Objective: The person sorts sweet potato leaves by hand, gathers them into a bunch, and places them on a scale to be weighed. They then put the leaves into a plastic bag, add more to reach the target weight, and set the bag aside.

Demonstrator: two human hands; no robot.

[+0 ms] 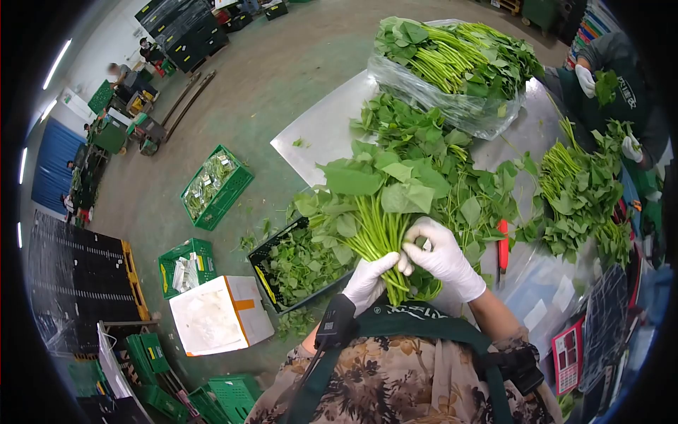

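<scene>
A bunch of leafy green stems (378, 219) is held upright in front of my chest, leaves pointing away from me. My left hand (373, 280), in a white glove, is wrapped round the lower stems. At the right side of the bunch, my right hand (443, 256), also gloved, has its thumb and forefinger curled together; what they pinch, if anything, is too small to make out. Loose greens (417, 131) lie on the metal table (318, 134) beyond the bunch. A red-handled knife (503, 244) lies to the right of my right hand.
A plastic-wrapped pile of greens (459, 63) sits at the table's far side. Across on the right, a co-worker (621, 85) handles stems near another heap (565, 177). A black crate of leaves (304, 261), a foam box (212, 316) and a green crate (215, 187) stand left.
</scene>
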